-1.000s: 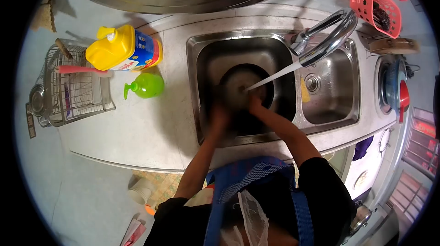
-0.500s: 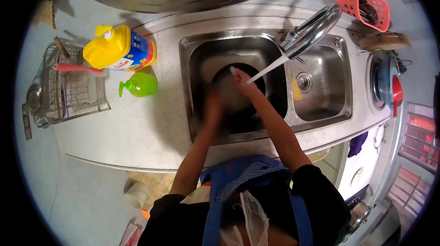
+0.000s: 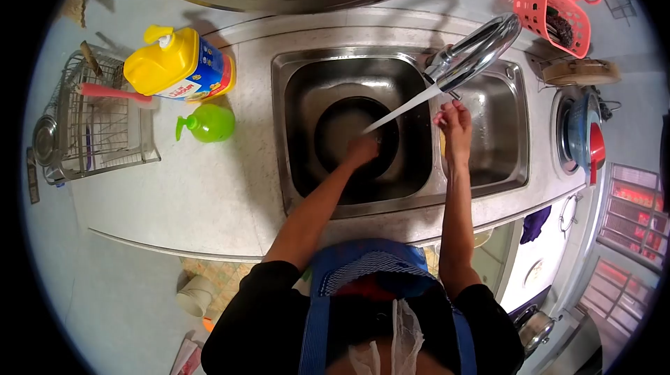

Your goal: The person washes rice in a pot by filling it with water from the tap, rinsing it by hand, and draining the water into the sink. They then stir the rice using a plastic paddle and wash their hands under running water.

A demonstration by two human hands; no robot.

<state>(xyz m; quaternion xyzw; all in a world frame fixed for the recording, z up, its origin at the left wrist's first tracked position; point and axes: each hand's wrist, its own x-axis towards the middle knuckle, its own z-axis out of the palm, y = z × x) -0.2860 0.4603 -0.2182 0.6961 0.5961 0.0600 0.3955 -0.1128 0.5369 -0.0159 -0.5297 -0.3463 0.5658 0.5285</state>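
My left hand [image 3: 362, 151] is down in the larger sink basin [image 3: 300, 75], over a dark round pan [image 3: 335, 123]. Its fingers are blurred, so what they hold cannot be made out. Water runs from the chrome faucet [image 3: 481, 50] in a slanting stream that lands in the pan near this hand. My right hand [image 3: 455, 118] is raised above the divider between the basins, just below the faucet's spout. Its fingers are curled together near a small lever, and whether something small is in them is unclear.
Left of the sink stand a yellow jug [image 3: 167, 68], a green pump bottle [image 3: 209, 123] and a wire rack [image 3: 105, 120]. A large metal lid hangs over the top edge. At right are a pink basket [image 3: 541, 12] and stacked bowls [image 3: 581, 130].
My right hand has left the pan and moved right, to the faucet's side. My left hand has shifted right within the basin. The pan shows more plainly.
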